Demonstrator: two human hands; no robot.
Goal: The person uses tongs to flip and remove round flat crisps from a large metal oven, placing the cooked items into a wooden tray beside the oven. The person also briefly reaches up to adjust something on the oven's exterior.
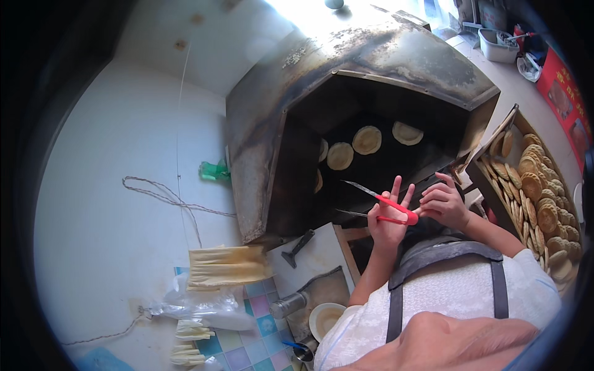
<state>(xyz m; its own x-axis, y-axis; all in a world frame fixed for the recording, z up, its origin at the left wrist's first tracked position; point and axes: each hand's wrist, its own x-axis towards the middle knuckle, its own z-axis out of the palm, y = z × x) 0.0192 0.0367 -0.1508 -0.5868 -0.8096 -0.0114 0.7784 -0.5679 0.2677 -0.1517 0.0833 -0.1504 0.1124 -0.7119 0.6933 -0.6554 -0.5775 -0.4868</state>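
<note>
My left hand [389,225] holds a red-handled pair of metal tongs [410,217], its two thin metal arms spread apart and pointing toward the dark oven opening. Just to its right is my right hand [443,201], fingers bent, close to the red end of the tool; whether it touches the tool is not plain. Beyond the hands, inside the soot-dark oven [297,139], lie several round flatbreads [367,140]. One of them, at the right, is folded or partly hidden [408,133].
A tray of baked flatbreads [547,218] stands at the right. Left of my body are a black scraper [298,249] on a pale board, a metal shaker [288,305], a bowl [327,320] and a cup [304,350]. A folded yellowish cloth [229,268] hangs by the wall.
</note>
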